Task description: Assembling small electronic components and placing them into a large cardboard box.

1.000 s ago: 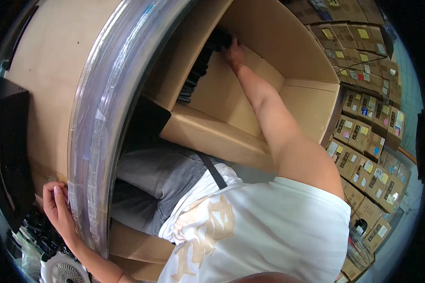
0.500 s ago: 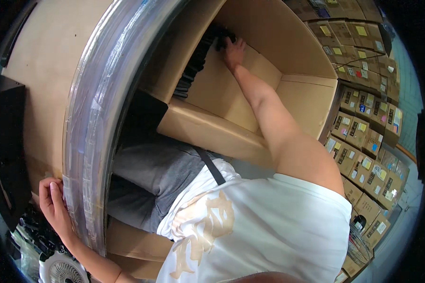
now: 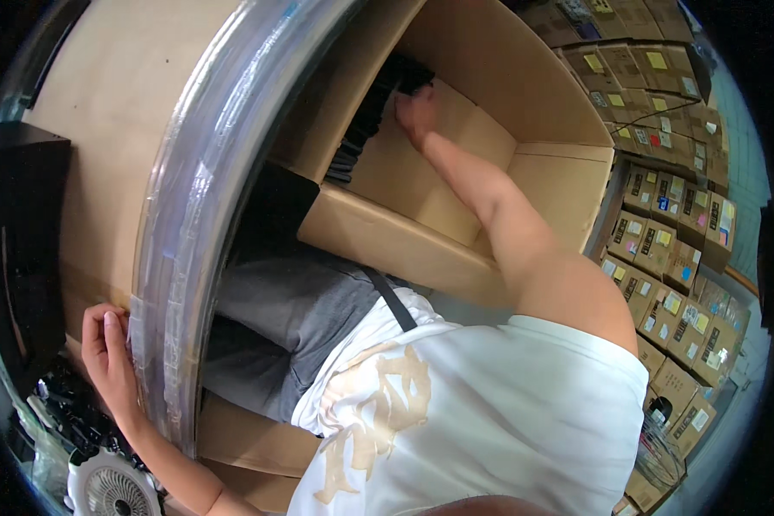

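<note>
Inside a deep open cardboard box (image 3: 387, 242), my right hand (image 3: 416, 113) is at the far end of a row of flat black pieces (image 3: 365, 112). Its fingers are bent together beside the row, and what they hold, if anything, is hidden. The pieces stand packed along the box's left wall, their kind too dark to tell. My left hand (image 3: 110, 348) rests at the edge of the tan tabletop (image 3: 120, 155), beside its clear plastic-wrapped rim (image 3: 176, 258). The fingers there are curled in loosely, and nothing shows in them.
A black case-like object (image 3: 21, 249) stands on the tabletop's left, with dark clutter (image 3: 64, 404) and a white fan (image 3: 112, 490) nearer. Stacked, labelled cardboard cartons (image 3: 662, 215) line the right side. More cardboard (image 3: 245, 439) lies below the table.
My right hand has drawn back slightly toward me, its fingers going from spread to bent together. The view has shifted a little; my left hand stays at the table edge.
</note>
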`<act>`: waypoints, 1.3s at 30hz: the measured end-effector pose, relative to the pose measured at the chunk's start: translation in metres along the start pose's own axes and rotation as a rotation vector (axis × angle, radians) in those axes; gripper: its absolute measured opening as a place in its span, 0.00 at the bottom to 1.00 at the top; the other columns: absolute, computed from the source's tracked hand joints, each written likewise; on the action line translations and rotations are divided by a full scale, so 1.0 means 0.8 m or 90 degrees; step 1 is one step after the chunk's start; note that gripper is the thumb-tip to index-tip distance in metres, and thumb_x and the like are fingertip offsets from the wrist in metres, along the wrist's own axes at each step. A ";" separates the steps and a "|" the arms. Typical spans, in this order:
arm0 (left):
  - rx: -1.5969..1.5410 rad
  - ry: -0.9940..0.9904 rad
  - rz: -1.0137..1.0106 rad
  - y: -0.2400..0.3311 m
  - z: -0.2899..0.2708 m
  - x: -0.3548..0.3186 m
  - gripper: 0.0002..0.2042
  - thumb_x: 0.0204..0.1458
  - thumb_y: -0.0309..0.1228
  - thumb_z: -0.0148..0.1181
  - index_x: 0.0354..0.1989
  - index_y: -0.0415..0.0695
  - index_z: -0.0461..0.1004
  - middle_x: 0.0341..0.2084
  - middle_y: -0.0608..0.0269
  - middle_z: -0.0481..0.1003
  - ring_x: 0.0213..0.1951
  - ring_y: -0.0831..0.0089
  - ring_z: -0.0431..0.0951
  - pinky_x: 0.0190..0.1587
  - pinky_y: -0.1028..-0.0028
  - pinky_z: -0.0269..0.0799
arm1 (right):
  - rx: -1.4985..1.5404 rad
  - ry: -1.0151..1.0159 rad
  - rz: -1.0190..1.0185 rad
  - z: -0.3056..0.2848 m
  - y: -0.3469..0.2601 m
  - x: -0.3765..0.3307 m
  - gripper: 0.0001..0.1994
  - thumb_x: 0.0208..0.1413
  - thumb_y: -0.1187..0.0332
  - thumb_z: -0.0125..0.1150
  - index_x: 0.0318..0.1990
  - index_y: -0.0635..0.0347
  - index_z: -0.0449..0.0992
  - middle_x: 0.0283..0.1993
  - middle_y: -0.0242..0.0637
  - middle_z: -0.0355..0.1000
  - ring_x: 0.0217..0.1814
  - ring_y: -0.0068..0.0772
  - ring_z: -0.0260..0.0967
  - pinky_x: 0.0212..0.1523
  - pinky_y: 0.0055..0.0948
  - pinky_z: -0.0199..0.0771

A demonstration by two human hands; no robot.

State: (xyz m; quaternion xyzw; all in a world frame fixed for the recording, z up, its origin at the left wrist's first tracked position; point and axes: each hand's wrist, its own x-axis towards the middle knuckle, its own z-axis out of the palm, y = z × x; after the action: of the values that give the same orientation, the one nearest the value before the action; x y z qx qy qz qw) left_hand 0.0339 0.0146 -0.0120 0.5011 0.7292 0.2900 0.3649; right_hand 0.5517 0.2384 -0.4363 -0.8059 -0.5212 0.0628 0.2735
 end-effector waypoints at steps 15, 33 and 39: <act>-0.046 -0.010 0.001 0.007 0.014 0.005 0.08 0.66 0.31 0.49 0.38 0.42 0.72 0.27 0.72 0.69 0.27 0.84 0.60 0.31 0.84 0.55 | 0.182 -0.638 0.157 0.024 0.004 -0.020 0.13 0.54 0.61 0.56 0.35 0.62 0.79 0.30 0.42 0.74 0.25 0.37 0.66 0.26 0.36 0.68; 0.375 0.392 0.748 0.092 -0.003 -0.066 0.09 0.42 0.22 0.58 0.33 0.47 0.74 0.27 0.69 0.72 0.19 0.76 0.66 0.19 0.78 0.60 | 0.116 -0.292 -0.313 -0.269 -0.198 -0.024 0.12 0.61 0.61 0.55 0.42 0.60 0.78 0.36 0.38 0.78 0.35 0.39 0.71 0.40 0.33 0.71; 0.189 0.425 0.738 0.156 -0.020 -0.263 0.11 0.48 0.33 0.60 0.40 0.48 0.73 0.23 0.74 0.72 0.18 0.82 0.60 0.22 0.88 0.53 | 0.443 -0.286 -0.501 -0.384 -0.393 -0.092 0.07 0.62 0.68 0.57 0.33 0.61 0.74 0.28 0.26 0.66 0.29 0.21 0.55 0.35 0.19 0.59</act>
State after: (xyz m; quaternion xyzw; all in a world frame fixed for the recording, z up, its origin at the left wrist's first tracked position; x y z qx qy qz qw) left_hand 0.1343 -0.1436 0.1464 0.7391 0.4486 0.4742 -0.1663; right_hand 0.3842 0.1548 -0.0318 -0.3807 -0.7761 0.2941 0.4078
